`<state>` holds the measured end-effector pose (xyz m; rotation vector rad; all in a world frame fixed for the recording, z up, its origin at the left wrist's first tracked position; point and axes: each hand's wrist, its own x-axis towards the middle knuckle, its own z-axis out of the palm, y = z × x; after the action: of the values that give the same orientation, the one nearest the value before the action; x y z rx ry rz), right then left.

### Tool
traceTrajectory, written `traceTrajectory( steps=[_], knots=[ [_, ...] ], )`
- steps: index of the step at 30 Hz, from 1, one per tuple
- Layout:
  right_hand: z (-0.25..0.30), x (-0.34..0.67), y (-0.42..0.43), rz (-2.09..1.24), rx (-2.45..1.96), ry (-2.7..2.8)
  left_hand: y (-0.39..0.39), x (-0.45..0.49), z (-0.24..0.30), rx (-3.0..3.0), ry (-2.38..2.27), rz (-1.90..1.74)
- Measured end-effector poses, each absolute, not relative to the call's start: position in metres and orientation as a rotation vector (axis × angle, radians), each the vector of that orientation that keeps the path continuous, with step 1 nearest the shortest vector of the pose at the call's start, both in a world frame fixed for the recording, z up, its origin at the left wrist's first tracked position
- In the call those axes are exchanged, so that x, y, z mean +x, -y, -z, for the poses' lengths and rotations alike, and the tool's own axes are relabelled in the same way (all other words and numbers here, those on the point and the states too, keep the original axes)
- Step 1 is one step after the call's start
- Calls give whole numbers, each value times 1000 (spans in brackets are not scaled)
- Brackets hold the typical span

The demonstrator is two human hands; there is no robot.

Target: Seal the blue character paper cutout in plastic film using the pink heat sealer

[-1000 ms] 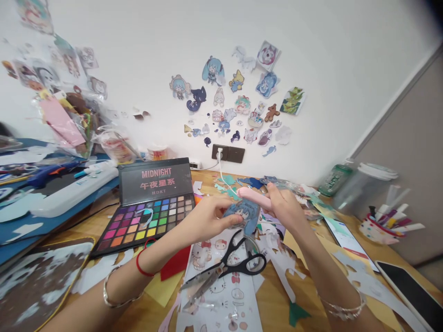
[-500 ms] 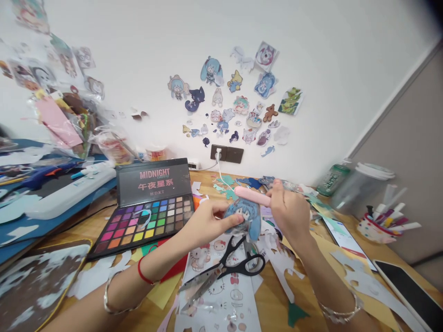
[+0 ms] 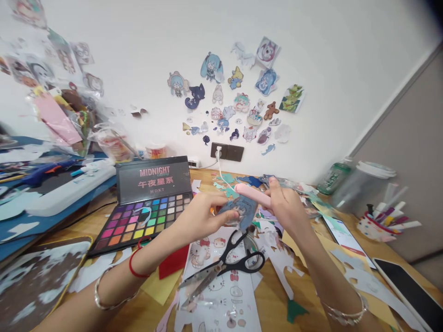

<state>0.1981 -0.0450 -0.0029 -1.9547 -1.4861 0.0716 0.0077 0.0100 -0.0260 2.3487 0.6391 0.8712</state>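
Note:
Between the thumb and fingers of my left hand (image 3: 204,216) is a clear-edged cutout (image 3: 246,213) of a blue-haired cartoon figure, tilted. My right hand (image 3: 287,205) grips the right end of a slim pink corded tool (image 3: 252,195), which looks like a mini hair straightener. It lies across the upper part of the cutout; whether the cutout's edge is inside it, I cannot tell. A white cord (image 3: 224,180) runs from its left end up to a wall socket (image 3: 226,152). Below the hands, black-handled scissors (image 3: 224,267) lie part open on a sticker sheet (image 3: 238,306).
An open eyeshadow palette (image 3: 138,221) stands left of the hands. Paper scraps (image 3: 280,267) litter the wooden desk. Right are two phones (image 3: 408,290), a pen cup (image 3: 377,228) and a clear lidded tub (image 3: 363,189). A white power strip (image 3: 72,191) sits far left.
My left hand and the cutout have shifted slightly left, and the cutout is turned and tilted more. The pink tool has stayed over its upper part, my right hand nearly in place.

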Motion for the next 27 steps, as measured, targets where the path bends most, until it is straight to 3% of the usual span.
traceTrajectory(
  steps=[6, 12, 19, 27],
  knots=[
    [10, 196, 43, 367, -2087, 1437, -10, 11, 32, 2126, -674, -658],
    [8, 198, 40, 207, -2091, 1546, -5, 9, 26, 2464, -849, -795],
    [7, 199, 42, 299, -2084, 1466, -8, 8, 26, 2214, -734, -667],
    [6, 202, 41, -42, -1894, 1416, 5, 14, 30, 2227, -736, -938]
  ],
)
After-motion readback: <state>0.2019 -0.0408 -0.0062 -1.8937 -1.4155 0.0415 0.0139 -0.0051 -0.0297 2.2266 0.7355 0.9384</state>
